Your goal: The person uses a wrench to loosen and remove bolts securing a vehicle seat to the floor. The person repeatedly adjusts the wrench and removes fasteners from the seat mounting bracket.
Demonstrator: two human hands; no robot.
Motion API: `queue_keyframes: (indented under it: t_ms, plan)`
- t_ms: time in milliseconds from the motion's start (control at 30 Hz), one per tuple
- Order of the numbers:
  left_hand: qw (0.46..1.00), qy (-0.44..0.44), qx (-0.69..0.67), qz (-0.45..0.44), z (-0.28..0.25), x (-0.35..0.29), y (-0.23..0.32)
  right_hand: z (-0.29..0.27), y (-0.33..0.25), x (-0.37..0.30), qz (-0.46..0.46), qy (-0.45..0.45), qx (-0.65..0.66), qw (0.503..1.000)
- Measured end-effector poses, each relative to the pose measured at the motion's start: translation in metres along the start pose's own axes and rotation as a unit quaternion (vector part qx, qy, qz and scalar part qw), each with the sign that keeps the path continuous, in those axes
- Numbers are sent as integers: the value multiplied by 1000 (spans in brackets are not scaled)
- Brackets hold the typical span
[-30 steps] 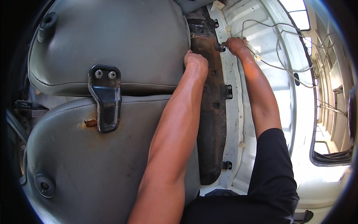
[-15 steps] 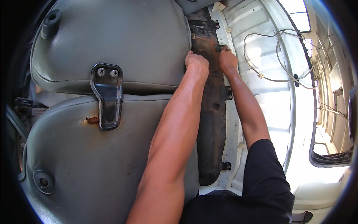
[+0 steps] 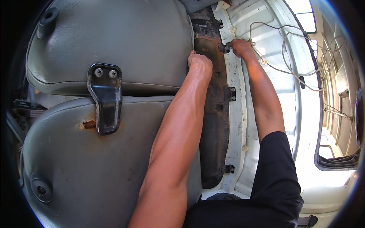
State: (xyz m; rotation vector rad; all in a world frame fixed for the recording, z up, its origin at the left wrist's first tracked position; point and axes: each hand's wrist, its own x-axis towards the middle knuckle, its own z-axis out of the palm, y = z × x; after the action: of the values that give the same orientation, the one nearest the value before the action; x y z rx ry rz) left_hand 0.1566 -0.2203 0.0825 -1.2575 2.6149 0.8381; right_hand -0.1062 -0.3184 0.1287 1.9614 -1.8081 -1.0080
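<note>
My left hand (image 3: 200, 62) is closed round the right edge of the upper grey seat cushion (image 3: 114, 41); its fingertips are hidden behind the edge. My right hand (image 3: 242, 48) reaches to a small black bracket (image 3: 224, 48) on the white metal ledge. Its index finger stretches to the bracket and the other fingers are curled; whether a small part is pinched there cannot be made out. Between cushion and ledge runs a dark, rust-stained recess (image 3: 215, 125).
A lower grey seat cushion (image 3: 87, 171) has a rusty tear beside a black metal bracket (image 3: 108, 98) with two screws. More small black brackets (image 3: 230, 94) line the ledge (image 3: 237, 129). A loose cable (image 3: 283, 53) hangs over the white ribbed panel, near a window opening (image 3: 338, 95).
My right hand has moved right and slightly up, uncovering more of the small black bracket. My left hand keeps its hold. The cushions sit slightly further left in the picture.
</note>
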Motion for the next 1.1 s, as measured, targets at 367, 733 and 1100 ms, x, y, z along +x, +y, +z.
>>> queue_keyframes:
  t_ms: [367, 733, 1100]
  plan:
    - [1000, -16, -2, -6, 1, 4, 2, -1, 0, 3, -21, 17, 23, 999]
    - [1000, -26, -11, -3, -1, 9, 5, 76, -81, -31, 165, 254, 73, 950]
    - [1000, -10, -8, -12, 2, 1, 0, -12, -24, -19, 27, 26, 30, 999]
